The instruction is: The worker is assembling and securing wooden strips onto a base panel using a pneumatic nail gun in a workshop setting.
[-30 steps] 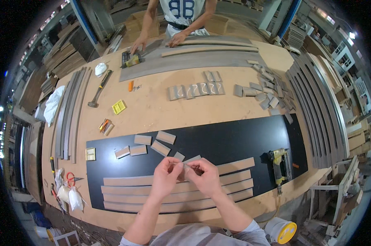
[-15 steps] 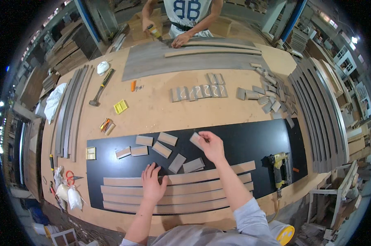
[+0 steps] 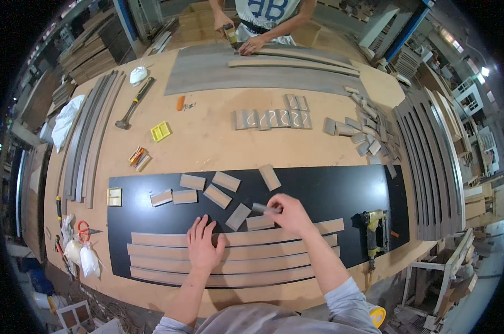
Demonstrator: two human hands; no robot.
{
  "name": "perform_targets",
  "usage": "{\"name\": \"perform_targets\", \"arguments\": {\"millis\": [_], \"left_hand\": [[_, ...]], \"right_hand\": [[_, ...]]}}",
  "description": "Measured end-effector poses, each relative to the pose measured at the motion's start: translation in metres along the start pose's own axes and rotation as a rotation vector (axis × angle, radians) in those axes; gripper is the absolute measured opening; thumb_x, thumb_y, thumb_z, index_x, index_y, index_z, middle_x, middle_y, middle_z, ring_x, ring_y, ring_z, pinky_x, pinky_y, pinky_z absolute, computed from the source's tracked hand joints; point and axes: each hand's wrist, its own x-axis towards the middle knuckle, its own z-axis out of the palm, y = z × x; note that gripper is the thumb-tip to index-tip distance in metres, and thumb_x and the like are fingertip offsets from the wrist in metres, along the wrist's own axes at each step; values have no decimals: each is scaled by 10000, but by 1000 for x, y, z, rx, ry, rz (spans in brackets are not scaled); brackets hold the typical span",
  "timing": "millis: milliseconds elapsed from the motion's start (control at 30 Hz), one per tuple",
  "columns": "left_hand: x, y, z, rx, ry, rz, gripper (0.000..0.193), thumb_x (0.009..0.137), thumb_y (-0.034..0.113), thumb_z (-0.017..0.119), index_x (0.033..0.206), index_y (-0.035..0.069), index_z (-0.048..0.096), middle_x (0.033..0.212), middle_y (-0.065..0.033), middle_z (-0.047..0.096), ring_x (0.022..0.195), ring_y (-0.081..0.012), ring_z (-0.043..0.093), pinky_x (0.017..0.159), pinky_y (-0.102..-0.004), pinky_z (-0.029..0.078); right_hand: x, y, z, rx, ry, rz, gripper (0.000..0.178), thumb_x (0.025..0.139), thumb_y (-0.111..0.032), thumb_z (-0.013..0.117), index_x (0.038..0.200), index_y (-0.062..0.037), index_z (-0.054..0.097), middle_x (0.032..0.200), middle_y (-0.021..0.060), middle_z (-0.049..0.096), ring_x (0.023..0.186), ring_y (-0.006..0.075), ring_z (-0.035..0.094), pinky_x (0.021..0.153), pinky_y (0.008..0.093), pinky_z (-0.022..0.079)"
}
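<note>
Workshop table point(image 3: 199, 151), black board point(image 3: 332, 192) nearest: the left hand point(image 3: 204, 247) lies palm-down and spread over pale strips point(image 3: 266, 240). At its 2 o'clock, the right hand point(image 3: 290, 214) pinches a block point(image 3: 262, 208) above the board. At 12 o'clock across the table, large blue lettering point(image 3: 273, 9) marks a co-worker's shirt point(image 3: 269, 20).

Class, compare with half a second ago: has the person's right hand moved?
Yes. Judged against the black panel, the right hand has moved nearer the person, away from the panel's far edge and toward the long strips.
</note>
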Motion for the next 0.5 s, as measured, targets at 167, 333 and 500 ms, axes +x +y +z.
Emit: {"name": "perform_targets", "arguments": {"millis": [167,333,500], "left_hand": [[0,2,1,-33,15,6,398,881,223,670,1235,54,609,1416,-171,532,1356,-392,448,1119,-532,347],[2,2,-4,-2,7,-11,385,863,253,679,1197,64,644,1395,-144,552,1335,-355,477,1101,-506,362],[0,-4,1,-3,31,8,385,867,260,676,1197,64,645,1401,-142,550,1335,-354,477,1098,-508,363]], "right_hand": [[21,-14,21,-332,403,-241,263,829,-244,786,1046,-127,695,1055,60,671,989,267,647,840,388,537],[15,-7,23,-178,334,-144,282,847,-288,747,1084,-143,701,1053,37,672,1004,248,657,883,419,529],[-18,-2,20,-482,166,-137,354,787,-274,814,1098,-150,699,1161,23,595,1152,267,552,964,452,480]]}}
